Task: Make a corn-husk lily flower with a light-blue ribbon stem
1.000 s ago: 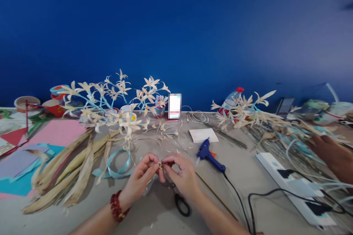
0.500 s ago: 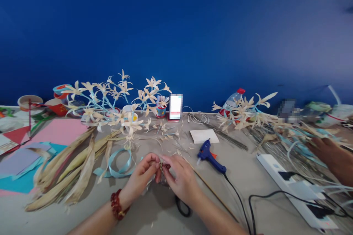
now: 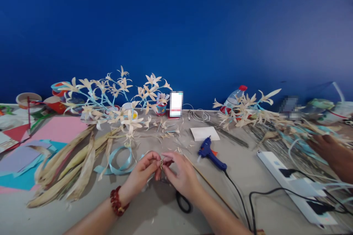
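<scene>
Pale and tiny, a curled scrap [image 3: 161, 163] was mostly hidden between the left hand [image 3: 146, 169] and the right hand [image 3: 182, 176], above the near middle of the worktop [image 3: 154, 216]; its exact shape was unclear. A black loop [image 3: 186, 211] ran out of sight behind the right hand. Both hands angled inward, thumbs and bent fingers pinching the scrap.

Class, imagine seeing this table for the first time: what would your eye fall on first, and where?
The broad blue wall filling most of the upper half, with pale flowers standing out against its foot, left of centre. Lower down, near the middle, the left hand and right hand meet at a small pale piece. Right of them lies a blue glue gun.
</scene>
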`<state>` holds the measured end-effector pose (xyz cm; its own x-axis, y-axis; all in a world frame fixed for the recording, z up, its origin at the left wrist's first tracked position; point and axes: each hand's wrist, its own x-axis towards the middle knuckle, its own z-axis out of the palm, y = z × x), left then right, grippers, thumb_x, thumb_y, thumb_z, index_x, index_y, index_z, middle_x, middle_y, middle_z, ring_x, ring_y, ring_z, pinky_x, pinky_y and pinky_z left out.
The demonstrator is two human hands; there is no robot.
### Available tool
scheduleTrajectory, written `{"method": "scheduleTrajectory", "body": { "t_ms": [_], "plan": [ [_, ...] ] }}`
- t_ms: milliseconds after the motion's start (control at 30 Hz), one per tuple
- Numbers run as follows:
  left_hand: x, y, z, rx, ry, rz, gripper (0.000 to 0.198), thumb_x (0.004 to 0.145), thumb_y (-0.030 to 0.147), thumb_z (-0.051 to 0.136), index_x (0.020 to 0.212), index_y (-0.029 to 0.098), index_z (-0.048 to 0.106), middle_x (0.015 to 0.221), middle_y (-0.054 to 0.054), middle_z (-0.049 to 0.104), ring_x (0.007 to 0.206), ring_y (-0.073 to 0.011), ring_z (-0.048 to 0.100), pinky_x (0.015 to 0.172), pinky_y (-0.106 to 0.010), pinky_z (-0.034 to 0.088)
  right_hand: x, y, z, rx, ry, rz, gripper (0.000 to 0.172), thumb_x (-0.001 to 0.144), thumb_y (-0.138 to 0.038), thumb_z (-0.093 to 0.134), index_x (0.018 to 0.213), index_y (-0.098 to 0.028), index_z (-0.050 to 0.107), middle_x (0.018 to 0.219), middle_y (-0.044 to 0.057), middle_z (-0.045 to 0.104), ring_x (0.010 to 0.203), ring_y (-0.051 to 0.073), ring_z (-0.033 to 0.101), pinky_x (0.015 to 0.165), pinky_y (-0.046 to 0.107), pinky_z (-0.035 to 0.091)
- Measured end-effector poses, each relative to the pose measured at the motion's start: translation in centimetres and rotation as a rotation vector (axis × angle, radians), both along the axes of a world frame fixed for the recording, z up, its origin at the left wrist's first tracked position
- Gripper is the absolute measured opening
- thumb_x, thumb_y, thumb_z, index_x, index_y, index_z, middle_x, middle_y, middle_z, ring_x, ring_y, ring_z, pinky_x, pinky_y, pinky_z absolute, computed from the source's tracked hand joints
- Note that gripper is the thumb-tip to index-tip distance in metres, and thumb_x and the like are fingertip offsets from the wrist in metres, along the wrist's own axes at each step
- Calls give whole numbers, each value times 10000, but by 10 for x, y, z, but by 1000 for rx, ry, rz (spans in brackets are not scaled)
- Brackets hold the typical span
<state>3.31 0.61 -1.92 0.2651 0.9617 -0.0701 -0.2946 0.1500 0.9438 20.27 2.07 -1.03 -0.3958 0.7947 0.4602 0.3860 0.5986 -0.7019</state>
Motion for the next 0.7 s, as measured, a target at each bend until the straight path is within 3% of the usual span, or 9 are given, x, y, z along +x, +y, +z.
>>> {"method": "scheduleTrajectory", "body": {
  "t_ms": [200,367,700],
  "plan": [
    [-2,-1,-2,22,96,62,222,860,394,617,836,188,537,545,45,559,530,-104,493,579,-228,369,-2,3,1,-240,154,104,183,840,-131,585,1001,-207,627,882,24,708,787,158,681,741,266,528],
    [-3,-1,-6,45,92,50,200,867,378,608,874,195,528,557,45,571,528,-108,505,581,-236,374,-2,3,-3,-201,114,32,137,832,-128,606,923,-215,660,833,12,710,771,163,666,722,269,492],
    [-1,-5,-3,64,107,61,168,891,354,572,914,196,519,544,66,526,519,-103,471,555,-232,335,-2,4,-3,-170,176,67,173,821,-115,600,950,-208,667,841,14,709,751,148,660,715,246,502]
  ]
}}
